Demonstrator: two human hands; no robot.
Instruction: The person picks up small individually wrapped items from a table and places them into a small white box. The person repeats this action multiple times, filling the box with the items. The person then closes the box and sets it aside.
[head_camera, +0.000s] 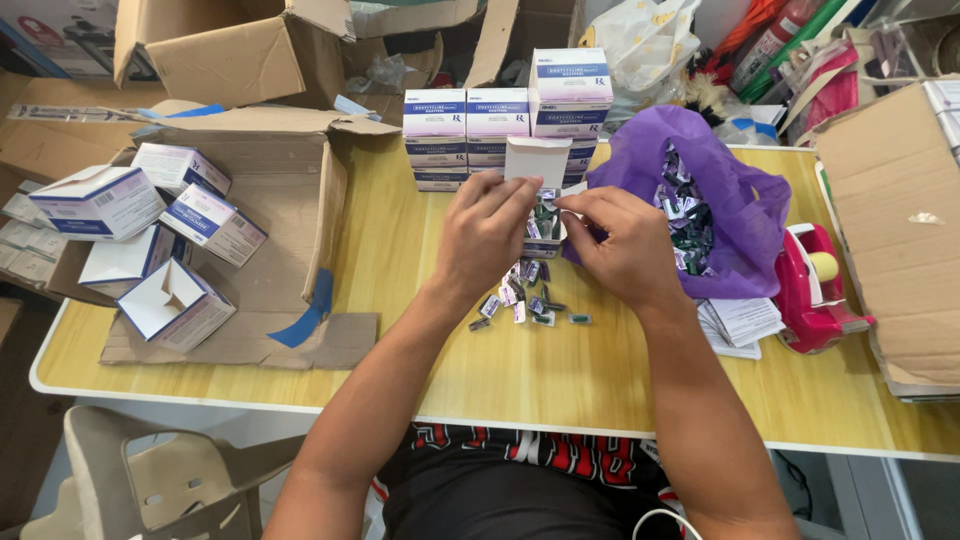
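Small open box (541, 160) between both hands, purple bag (735, 200) beside

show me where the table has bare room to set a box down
Bare wood lies along the near table edge, between the flattened cardboard and the tape dispenser. Crowded: around the loose capsule strips, purple bag and stacked boxes.

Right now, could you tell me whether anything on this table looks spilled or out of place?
Yes. Small foil packets lie scattered loose on the table below both hands, outside the open box. Empty boxes sit tumbled on flattened cardboard at left.
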